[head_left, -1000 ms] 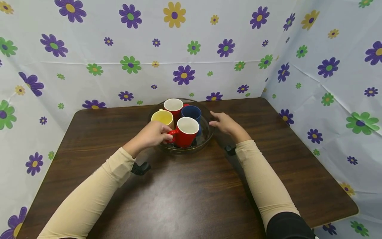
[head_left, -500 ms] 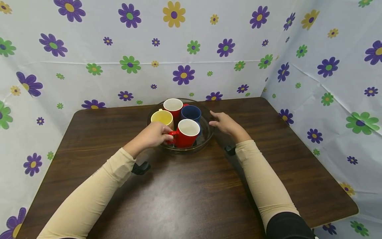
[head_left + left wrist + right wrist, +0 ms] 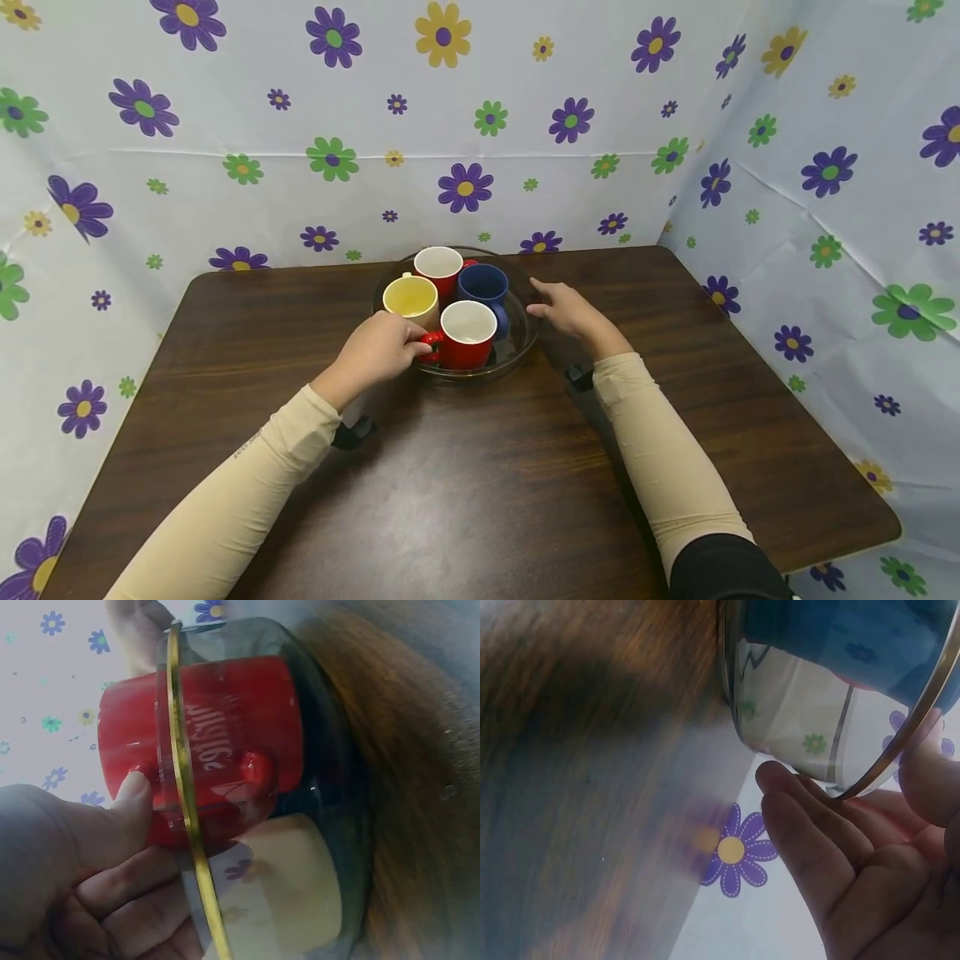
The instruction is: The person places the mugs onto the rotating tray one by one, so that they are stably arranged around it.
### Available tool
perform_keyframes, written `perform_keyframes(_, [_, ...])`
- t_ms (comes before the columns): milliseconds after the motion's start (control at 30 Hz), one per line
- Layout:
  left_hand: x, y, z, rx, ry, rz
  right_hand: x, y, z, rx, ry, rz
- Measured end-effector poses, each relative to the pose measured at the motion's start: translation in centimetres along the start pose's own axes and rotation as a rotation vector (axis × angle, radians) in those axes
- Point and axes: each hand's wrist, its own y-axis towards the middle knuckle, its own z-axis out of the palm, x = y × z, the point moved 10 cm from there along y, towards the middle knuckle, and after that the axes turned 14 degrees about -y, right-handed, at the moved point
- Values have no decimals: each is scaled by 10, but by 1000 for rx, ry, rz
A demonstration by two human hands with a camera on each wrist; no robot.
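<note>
A clear glass bowl (image 3: 504, 367) with a gold rim stands on the table and holds several mugs. My left hand (image 3: 377, 346) pinches the handle of the front red mug (image 3: 463, 346), which has a white inside. In the left wrist view the thumb presses the handle of this red mug (image 3: 240, 712) from above. My right hand (image 3: 573, 312) holds the bowl's right side. In the right wrist view its thumb lies over the gold rim (image 3: 907, 742), with the fingers along the outer wall. The mug's base is seen through the glass.
Also in the bowl are a yellow mug (image 3: 420, 312) at left, another red mug (image 3: 442, 265) at the back and a blue mug (image 3: 486, 285) at right. The brown wooden table (image 3: 480, 483) meets a flower-patterned cloth (image 3: 300, 100) behind and at the right.
The front red mug has come down a little toward me and then shifted slightly left, with my left hand on its handle. The blue mug's handle shows more. My right hand has stayed put.
</note>
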Motion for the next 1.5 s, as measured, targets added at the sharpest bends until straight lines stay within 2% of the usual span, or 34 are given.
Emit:
perform_keyframes(167, [-1, -3, 1, -48, 65, 34, 5, -4, 2, -28, 4, -2])
perform_keyframes(267, [0, -4, 2, -72, 94, 40, 11, -9, 4, -14, 39, -29])
perform_keyframes(400, [-1, -6, 4, -84, 104, 34, 26, -16, 10, 44, 110, -97])
perform_keyframes(600, [-6, -10, 2, -122, 124, 63, 53, -25, 14, 100, 141, -217])
perform_keyframes(767, [-12, -11, 1, -156, 153, 98, 60, -25, 26, 120, 175, -163])
perform_keyframes(967, [-13, -13, 3, -198, 184, 91, 66, -24, 30, 71, 220, -132])
perform_keyframes(1267, [-17, -17, 6, -273, 243, 129, 62, -26, 31, 62, 179, -80])
perform_keyframes(1500, [-18, -20, 2, -312, 246, 139, 63, -25, 30, 32, 198, -102])
